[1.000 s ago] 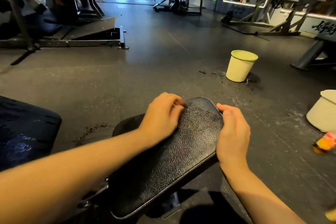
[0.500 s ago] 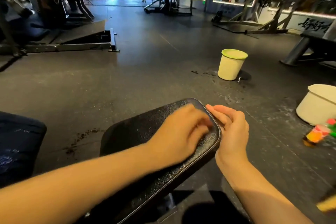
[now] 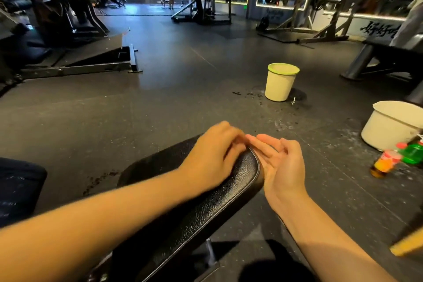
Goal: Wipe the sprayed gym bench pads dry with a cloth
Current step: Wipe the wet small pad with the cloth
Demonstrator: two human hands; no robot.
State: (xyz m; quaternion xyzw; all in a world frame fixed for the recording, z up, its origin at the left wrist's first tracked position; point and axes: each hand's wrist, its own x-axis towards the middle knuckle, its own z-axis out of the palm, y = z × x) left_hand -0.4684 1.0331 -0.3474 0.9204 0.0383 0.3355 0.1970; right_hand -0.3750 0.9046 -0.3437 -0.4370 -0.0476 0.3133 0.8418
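In gym (image 3: 183, 89), on pad (image 3: 206, 213) | left hand (image 3: 212, 158) curled, grip unclear | right hand (image 3: 283, 167) spread, empty

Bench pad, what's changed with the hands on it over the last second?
The left hand slid across the bench pad to its far right corner. The right hand left the pad's edge and turned palm up beside it, fingers open. Pad and green-rimmed bucket stayed put.

Dark floor (image 3: 183, 103): bench (image 3: 206, 213), green-rimmed bucket (image 3: 281, 82), white bucket (image 3: 389, 128), bottles (image 3: 385, 162).
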